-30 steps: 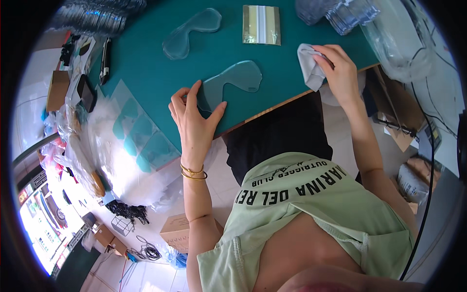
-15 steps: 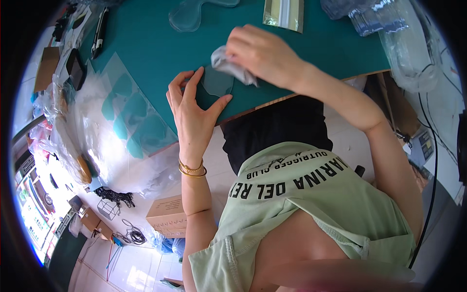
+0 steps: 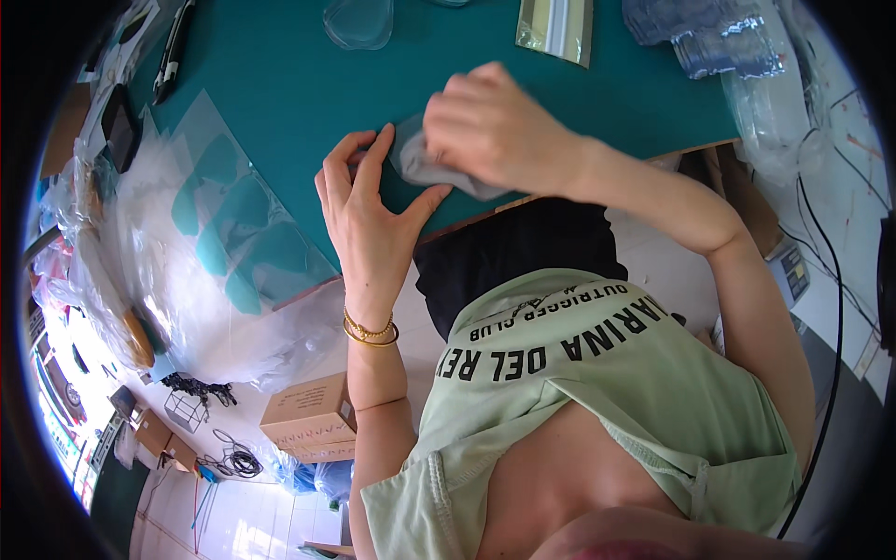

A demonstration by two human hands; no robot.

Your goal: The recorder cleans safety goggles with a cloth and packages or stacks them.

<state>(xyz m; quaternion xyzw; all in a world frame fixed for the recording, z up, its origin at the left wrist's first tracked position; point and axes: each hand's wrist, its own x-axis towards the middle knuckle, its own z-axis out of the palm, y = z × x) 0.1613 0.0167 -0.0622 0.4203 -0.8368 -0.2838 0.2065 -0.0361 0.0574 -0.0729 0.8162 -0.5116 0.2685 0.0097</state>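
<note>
Nearest the camera, two bare forearms came up from the lower edge toward the near edge of one teal table (image 3: 280, 84). The left hand (image 3: 373, 219) wore two thin gold bangles (image 3: 370, 332) at the wrist. Its fingers were spread and lay flat on the table, the thumb reaching out toward one grey cloth (image 3: 425, 166); whether a clear lens lay under those fingers could not be told, as the hands hid that spot. The right hand (image 3: 495, 126) was curled over the cloth, its fingers closed down on it and pressing it against the table just beside the left hand's fingertips. The cloth sat at the near edge of the table, between the two hands and mostly covered by the right one.

To the left, a stack of clear plastic bags (image 3: 233, 233) held teal-looking lens shapes, at least three showing. Farther off, one clear goggle lens (image 3: 359, 21) lay alone near the far edge, well apart from the hands. One shiny silver packet (image 3: 555, 28) lay to its right, and a heap of clear wrapped pieces (image 3: 709, 42) lay at the far right corner. One black pen-like tool (image 3: 173, 51) lay at the far left.
</note>
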